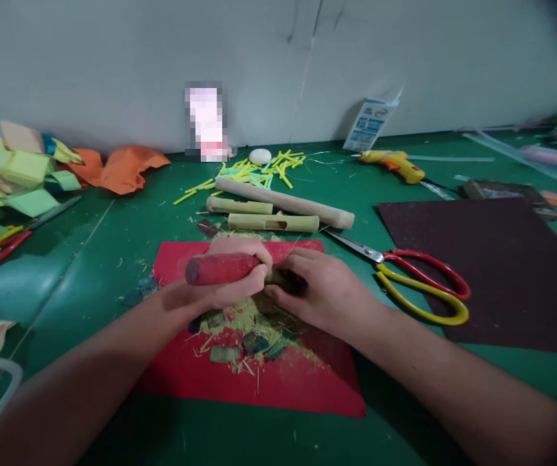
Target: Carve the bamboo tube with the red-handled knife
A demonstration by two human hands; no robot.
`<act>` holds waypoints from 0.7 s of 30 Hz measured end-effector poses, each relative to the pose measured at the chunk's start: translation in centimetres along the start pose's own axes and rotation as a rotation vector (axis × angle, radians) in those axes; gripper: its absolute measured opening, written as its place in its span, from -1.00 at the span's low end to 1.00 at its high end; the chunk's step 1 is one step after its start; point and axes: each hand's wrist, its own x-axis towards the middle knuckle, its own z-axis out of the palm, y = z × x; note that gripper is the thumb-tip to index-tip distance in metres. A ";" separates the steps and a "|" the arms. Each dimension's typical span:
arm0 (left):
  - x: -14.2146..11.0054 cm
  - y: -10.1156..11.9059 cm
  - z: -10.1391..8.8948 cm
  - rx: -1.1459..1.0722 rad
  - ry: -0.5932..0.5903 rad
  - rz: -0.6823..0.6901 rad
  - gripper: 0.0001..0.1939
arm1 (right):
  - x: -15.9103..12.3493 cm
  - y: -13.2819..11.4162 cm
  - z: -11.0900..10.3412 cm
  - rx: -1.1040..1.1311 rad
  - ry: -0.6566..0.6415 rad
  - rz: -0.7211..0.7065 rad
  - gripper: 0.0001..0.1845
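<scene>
My left hand [242, 249] is closed around the thick red handle of a tool [217, 269]; its working end is hidden by my fingers. Close beside it, my right hand [327, 288] curls over a short bamboo piece [285, 280], mostly covered by the fingers. Both hands are above a red sheet [327, 382] strewn with pale shavings [254, 317] and dark green bark chips [225, 354]. Just beyond lie a notched bamboo tube [254, 222], another cut bamboo tube [239, 206] and a long wooden stick [283, 200].
Scissors [380, 255] with red and yellow handles rest partly on a dark sheet [492, 259] at right. Behind are a yellow glue gun [395, 165], cut yellow straws [239, 175] and a white oval object [260, 156]. Folded paper [16, 171] and orange paper [125, 169] lie left.
</scene>
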 end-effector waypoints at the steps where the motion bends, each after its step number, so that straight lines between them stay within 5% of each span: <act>1: 0.0 0.1 0.0 0.010 -0.001 -0.007 -0.82 | 0.0 0.0 0.0 -0.010 0.003 0.002 -0.83; 10: -0.1 -0.5 0.4 -0.061 0.026 -0.101 -0.81 | 0.0 0.1 0.3 0.005 0.008 -0.002 -0.79; 21: -0.4 -1.7 0.5 -0.201 0.014 -0.036 -0.82 | 0.1 0.0 0.0 0.070 0.007 0.044 -0.76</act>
